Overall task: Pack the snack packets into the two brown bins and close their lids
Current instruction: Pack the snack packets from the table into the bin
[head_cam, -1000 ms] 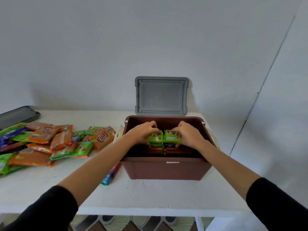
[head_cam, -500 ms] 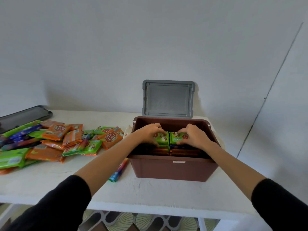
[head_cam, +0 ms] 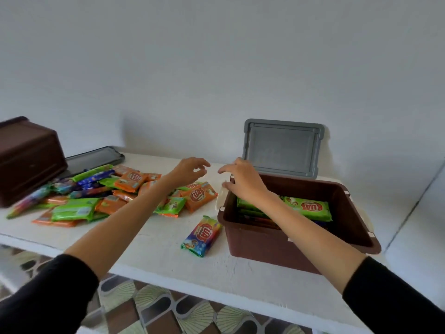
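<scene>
The snack packets [head_cam: 201, 197] were glossy foil-like plastic; the brown bin [head_cam: 277, 242] smooth matt plastic, its grey lid [head_cam: 281, 147] likewise — the white surface [head_cam: 156, 251] looked rough, painted.

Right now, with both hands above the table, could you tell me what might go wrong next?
The rainbow packet lies alone near the front edge of the table, beside the left forearm; a sweep could knock it off. The grey lid stands upright behind the open brown bin; a bump from the right hand might drop it shut.

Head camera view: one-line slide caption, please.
Left hand over the snack packets, right hand at the open brown bin, neither holding a packet.
</scene>
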`<state>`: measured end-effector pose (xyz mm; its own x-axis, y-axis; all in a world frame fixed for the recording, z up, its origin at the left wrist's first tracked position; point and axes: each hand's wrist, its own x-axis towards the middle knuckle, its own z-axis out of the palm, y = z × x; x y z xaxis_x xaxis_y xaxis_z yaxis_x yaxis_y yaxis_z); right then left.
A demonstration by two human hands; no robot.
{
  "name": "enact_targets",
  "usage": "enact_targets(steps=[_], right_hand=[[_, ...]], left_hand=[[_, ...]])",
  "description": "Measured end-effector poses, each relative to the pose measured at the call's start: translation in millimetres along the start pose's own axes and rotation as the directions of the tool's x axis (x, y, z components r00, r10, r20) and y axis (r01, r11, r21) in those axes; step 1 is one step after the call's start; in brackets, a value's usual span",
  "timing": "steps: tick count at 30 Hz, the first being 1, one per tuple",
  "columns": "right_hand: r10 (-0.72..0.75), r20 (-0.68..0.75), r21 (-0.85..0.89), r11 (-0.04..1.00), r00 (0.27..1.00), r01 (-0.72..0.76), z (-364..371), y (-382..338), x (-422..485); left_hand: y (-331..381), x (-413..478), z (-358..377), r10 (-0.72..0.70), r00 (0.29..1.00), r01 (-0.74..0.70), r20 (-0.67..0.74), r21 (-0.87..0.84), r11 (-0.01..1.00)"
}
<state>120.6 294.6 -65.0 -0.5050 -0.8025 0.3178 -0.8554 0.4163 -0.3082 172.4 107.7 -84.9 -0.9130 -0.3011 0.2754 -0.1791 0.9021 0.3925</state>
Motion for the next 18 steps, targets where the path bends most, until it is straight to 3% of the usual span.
enact_targets(steps=[4, 8, 11, 14, 18], right_hand=[[-0.09, 0.019, -0.106, 0.99, 0.996, 0.092, 37.5, -39.8, -4.4], [-0.115, 0.165, -0.269, 0.95, 0.98, 0.157, 74.6, -62.3, -13.5], [-0.103, 0.266, -0.397, 0.894, 0.958, 0.207, 96.4, -69.6, -20.1], [0.013, 0.352, -0.382, 0.915, 0.936, 0.131, 120.2, -71.0, -31.8], [0.153, 0.446, -0.248, 0.968, 0.882, -0.043, 145.8, -52.9, -39.6]], left_hand=[[-37.6, -22.6, 9.2, -0.193, 0.981, 0.193, -0.002, 0.05, 0.98], [-68.9, -42.1, 27.8, -0.35, 0.93, 0.318, 0.108, 0.236, 0.918], [-86.7, -52.9, 38.8, -0.485, 0.869, 0.44, 0.103, 0.292, 0.849], [-91.0, -60.5, 44.2, -0.56, 0.828, 0.54, 0.029, 0.229, 0.81], [-95.5, -59.2, 40.1, -0.58, 0.813, 0.567, 0.051, 0.157, 0.809]])
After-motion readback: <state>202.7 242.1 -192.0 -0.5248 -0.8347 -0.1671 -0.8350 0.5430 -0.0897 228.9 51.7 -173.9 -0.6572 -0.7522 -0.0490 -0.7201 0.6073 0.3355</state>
